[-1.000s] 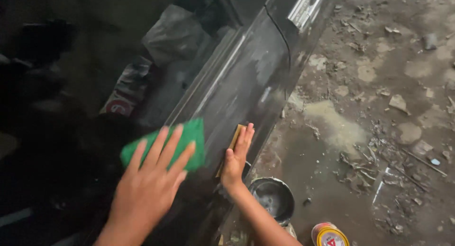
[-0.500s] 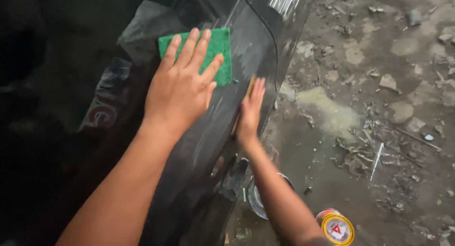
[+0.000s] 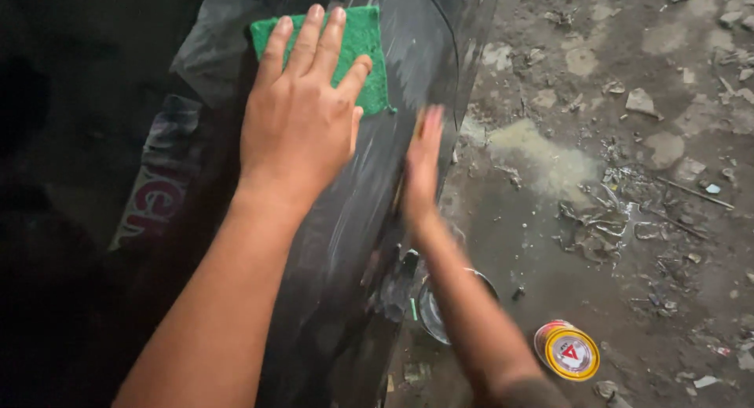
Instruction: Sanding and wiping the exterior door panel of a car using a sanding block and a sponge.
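The green scouring pad (image 3: 357, 54) lies flat against the glossy black car panel (image 3: 369, 219), high up in the view, pinned there by the left hand (image 3: 302, 117). That hand is open, its fingers spread and laid straight over the pad, palm pressing it to the panel — only the pad's right part and top edge show past the fingertips. The right hand (image 3: 422, 161) is just beside it to the right, flat against the panel's edge with fingers together and extended; it is blurred, and I cannot tell whether it holds anything. Pale streaks run down the panel below the pad. On the littered, dirty ground (image 3: 628, 180) near the right forearm stand a round metal bowl (image 3: 433, 310) and — a little farther right — a small yellow-lidded tin (image 3: 567, 351).
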